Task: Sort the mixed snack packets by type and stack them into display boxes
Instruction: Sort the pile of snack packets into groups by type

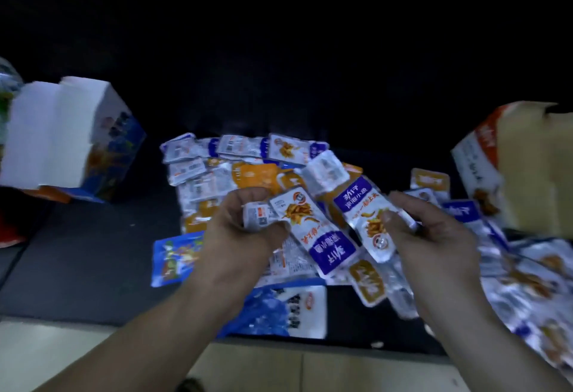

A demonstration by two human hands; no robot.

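Dark mat (77, 236), left hand (245, 236) pinching purple packets (310, 230), right hand (434, 233) gripping another packet (369, 221)

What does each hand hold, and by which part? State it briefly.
The left hand grips a small stack of purple-banded packets by its white end. The right hand pinches another purple-banded packet at its white half.

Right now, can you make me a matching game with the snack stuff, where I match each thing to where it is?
Things:
1. blue-and-white box
2. bright blue packet
3. packet with near purple end
4. packet with far purple end

Places:
A. pinched in the right hand
B. lying on the dark mat, left of the left wrist
C. held in the left hand
D. at the far left

Pairs: 1-D, 2-B, 3-C, 4-A.
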